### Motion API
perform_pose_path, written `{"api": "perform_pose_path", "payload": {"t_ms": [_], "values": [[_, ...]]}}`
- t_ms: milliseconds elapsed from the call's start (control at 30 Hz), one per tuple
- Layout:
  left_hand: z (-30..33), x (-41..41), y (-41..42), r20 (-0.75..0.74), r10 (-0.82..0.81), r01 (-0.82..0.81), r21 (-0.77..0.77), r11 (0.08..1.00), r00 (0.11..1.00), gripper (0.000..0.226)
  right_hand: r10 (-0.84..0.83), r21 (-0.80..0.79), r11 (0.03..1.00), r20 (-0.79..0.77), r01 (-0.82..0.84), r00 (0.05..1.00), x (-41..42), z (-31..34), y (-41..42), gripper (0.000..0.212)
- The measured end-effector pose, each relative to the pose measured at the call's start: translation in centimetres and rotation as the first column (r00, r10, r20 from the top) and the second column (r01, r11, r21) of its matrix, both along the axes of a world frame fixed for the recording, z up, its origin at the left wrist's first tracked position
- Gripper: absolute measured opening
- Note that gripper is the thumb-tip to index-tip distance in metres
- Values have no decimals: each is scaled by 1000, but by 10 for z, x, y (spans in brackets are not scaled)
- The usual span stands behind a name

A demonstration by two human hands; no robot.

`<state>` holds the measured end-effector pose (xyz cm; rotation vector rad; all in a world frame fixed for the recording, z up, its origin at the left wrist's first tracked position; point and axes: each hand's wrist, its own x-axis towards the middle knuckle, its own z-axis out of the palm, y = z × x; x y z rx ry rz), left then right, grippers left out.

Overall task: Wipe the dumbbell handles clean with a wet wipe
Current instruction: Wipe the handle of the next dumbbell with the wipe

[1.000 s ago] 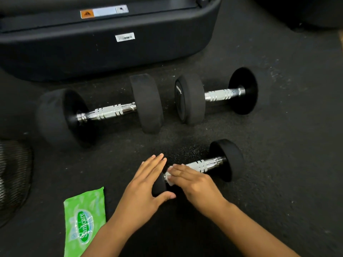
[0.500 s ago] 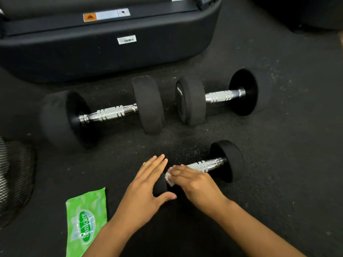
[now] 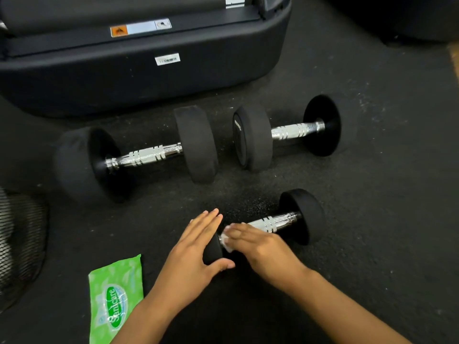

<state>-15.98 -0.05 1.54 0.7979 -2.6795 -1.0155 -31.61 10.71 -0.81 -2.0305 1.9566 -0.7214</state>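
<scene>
Three dumbbells: in the head view, three black rubber-ended dumbbells with ribbed chrome handles lie on the dark speckled rubber floor [image 3: 372,219]; the small nearest dumbbell [image 3: 301,216] is the one being worked on.
Left hand: the left hand [image 3: 196,254] lies flat and unclenched against the near rubber end of that dumbbell, thumb tucked under it, bracing it without closing around it.
Right hand: the right hand [image 3: 258,242] is curled down over the handle, its grip closed on the crumpled white wet wipe [image 3: 226,240], pressed to the handle's near end.
Risk, rolling: the round ends could let the dumbbell roll off if the bracing palm lifts or the rubbing pushes sideways.
Risk, wipe: the ribbed rings may snag or tear the damp wipe, and the far part of the handle could be missed.
Still to do: the large left dumbbell [image 3: 146,155] and the middle-sized right dumbbell [image 3: 293,131] lie well apart from the hands, seemingly unwiped.
Surroundings: the green wet-wipe packet [image 3: 115,299] rests near the floor's near edge, beside the left forearm; a black machine base [image 3: 149,78] runs along the far edge, and a black mesh fan guard [image 3: 17,244] sits at the left edge.
Obstruction: nothing blocks the reach to either remaining handle.
</scene>
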Motion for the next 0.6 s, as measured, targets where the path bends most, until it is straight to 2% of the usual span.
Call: {"api": "perform_pose_path", "payload": {"t_ms": [133,267,400,600], "values": [[-1,-1,0,5,5,-5,-21,1000,1000,89,-57,1,998,-18,57,998,-7,4,-6,30],[3,-1,0,27,10,-10,28,1000,1000,87,-26,-73,997,8,27,1000,-7,6,7,28],[2,-2,0,24,21,-21,5,1000,999,86,-140,-60,988,-8,139,990,-13,8,-2,29],[7,-3,3,32,60,-62,49,997,998,82,-20,-22,1000,62,21,998,-20,13,9,23]]}}
